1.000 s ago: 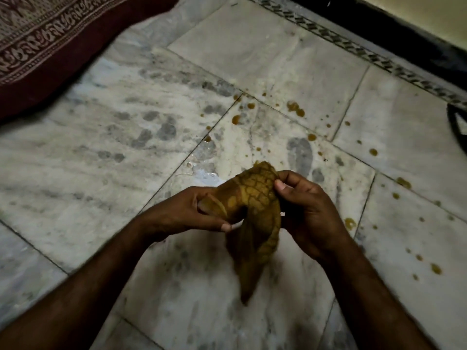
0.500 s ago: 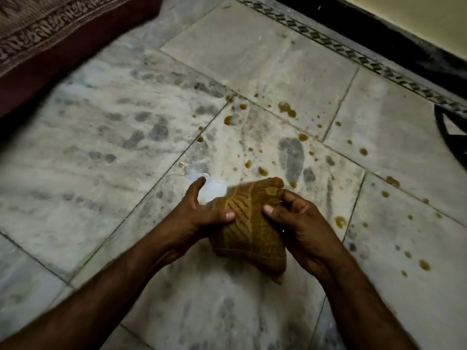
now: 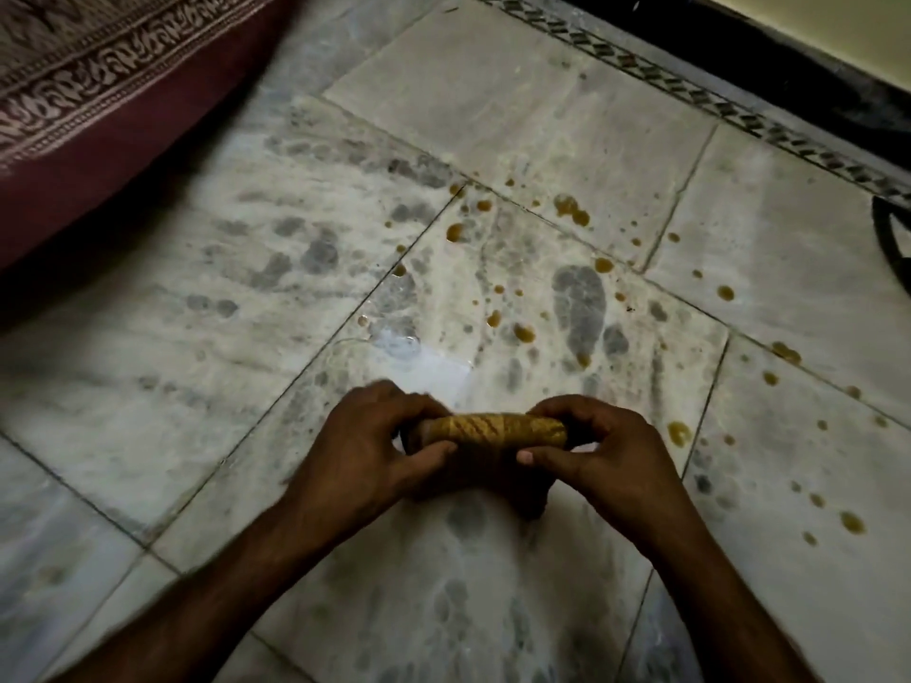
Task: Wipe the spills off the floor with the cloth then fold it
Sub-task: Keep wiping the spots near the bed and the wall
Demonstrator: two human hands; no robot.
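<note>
Both hands grip the bunched yellow cloth (image 3: 495,430): left hand (image 3: 367,453) clamps one end, right hand (image 3: 599,453) the other. Brown spills (image 3: 572,209) dot the floor (image 3: 246,337) beyond the cloth.

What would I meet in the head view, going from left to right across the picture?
Maroon patterned fabric → left hand → bunched yellow cloth held between both hands → right hand → brown spill drop beside that hand → dark curved object at the right edge, too cut off to name.
</note>
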